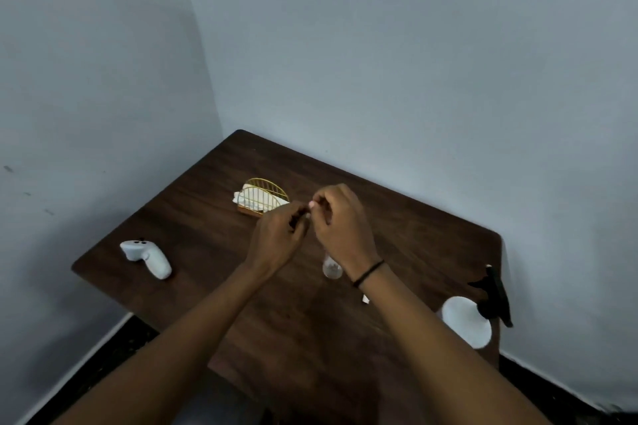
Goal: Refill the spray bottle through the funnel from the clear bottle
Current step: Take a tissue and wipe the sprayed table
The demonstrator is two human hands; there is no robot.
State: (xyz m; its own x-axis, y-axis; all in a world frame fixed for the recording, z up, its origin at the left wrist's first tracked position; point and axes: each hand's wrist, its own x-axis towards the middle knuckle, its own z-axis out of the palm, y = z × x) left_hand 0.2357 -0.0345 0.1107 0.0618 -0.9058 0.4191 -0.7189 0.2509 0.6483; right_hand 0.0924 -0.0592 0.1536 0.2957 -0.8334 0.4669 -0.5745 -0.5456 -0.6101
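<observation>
Both hands meet mid-frame above the worktop (214, 245): left hand (276, 241) and right hand (340, 221), fingers curled, pinching something tiny, can't tell what. Clear bottle (332, 267) stands under the right wrist; white spray bottle (466, 321) sits lower right.

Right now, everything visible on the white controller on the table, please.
The white controller lies on its side near the left edge of the dark wood table. It looks like smooth matte plastic: a rounded head at the far left end carrying small dark buttons, and a thicker handle angling toward the near right. It rests on the tabletop alone; neither hand touches it, and nothing else lies against it. Finer markings are too small to make out.
</observation>
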